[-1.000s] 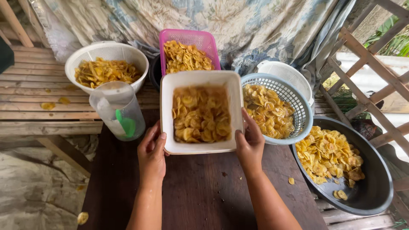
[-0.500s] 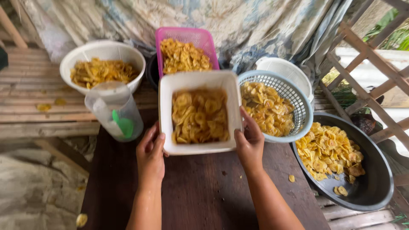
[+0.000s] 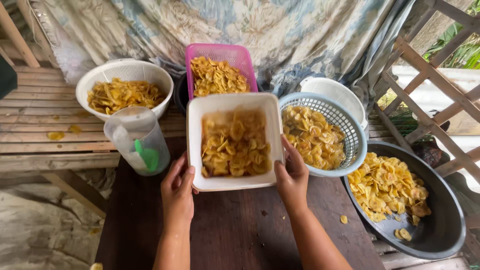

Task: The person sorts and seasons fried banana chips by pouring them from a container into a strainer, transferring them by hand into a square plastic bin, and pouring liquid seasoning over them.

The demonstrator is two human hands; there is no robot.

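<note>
- White tub (image 3: 235, 102): square, plastic, held tilted above the dark table (image 3: 235, 235), its far rim raised; part-filled with yellow chips (image 3: 235, 145) that lie toward the near side.
- Left hand (image 3: 177, 192): at the tub's near-left corner, fingers curled up against the outer wall, thumb near the rim; gripping the tub.
- Right hand (image 3: 291, 175): on the tub's right wall near the front corner, fingers laid flat along the side, thumb at the lower edge; gripping the tub.
- Blue basket (image 3: 345, 125): round, slotted, just right of the tub and touching the right hand's side; holds chips.
- White colander (image 3: 340, 92): behind the blue basket, partly hidden by it.
- Pink basket (image 3: 220, 55): rectangular, directly behind the tub, heaped with chips.
- White bowl (image 3: 125, 72): round, perforated, far left on the slatted bench (image 3: 45, 125); holds chips.
- Jug (image 3: 137, 140): clear plastic, just left of the tub, with a green scoop (image 3: 147, 155) inside.
- Black basin (image 3: 435, 230): at the right, lower than the table, chips spread across its bottom.
- Loose chip (image 3: 343, 219): on the table near the basin.
- Floral cloth (image 3: 250, 25): hung behind the containers.
</note>
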